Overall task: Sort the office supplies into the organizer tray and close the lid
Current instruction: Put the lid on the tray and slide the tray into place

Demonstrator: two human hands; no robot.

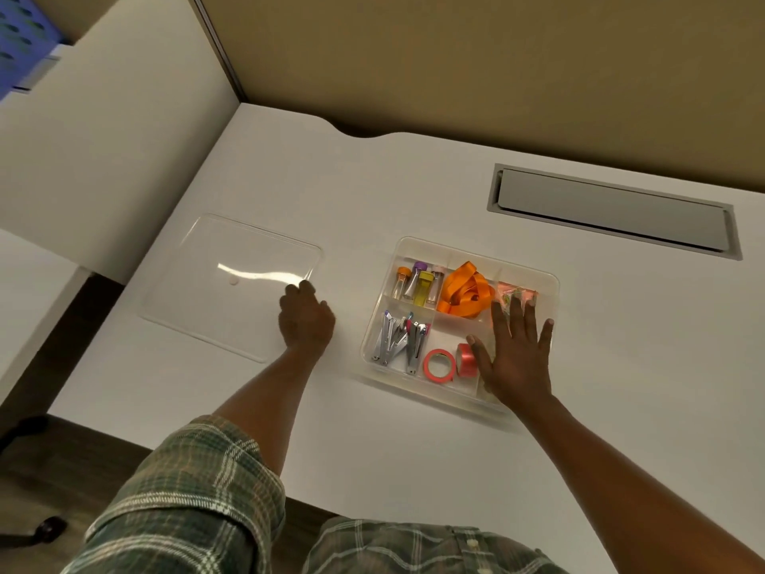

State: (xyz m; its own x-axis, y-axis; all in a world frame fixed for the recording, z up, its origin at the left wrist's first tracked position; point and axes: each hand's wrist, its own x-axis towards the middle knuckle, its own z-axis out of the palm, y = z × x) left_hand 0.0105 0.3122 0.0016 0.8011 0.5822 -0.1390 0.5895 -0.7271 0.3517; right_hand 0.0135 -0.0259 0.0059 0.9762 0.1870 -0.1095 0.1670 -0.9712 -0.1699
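- Left hand: fingers curled, pinching the right edge of the flat clear plastic lid, which lies on the white desk.
- Right hand: fingers straight and spread, over the right side of the filled clear compartmented organizer tray.

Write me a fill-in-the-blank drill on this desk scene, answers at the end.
The left hand grips the edge of the clear ____, lying on the desk left of the tray.
The right hand spreads open over the tray's ____ side.
The ribbon in the tray is ____.
The tray holds ____ rolls of tape.
Answers: lid; right; orange; two.
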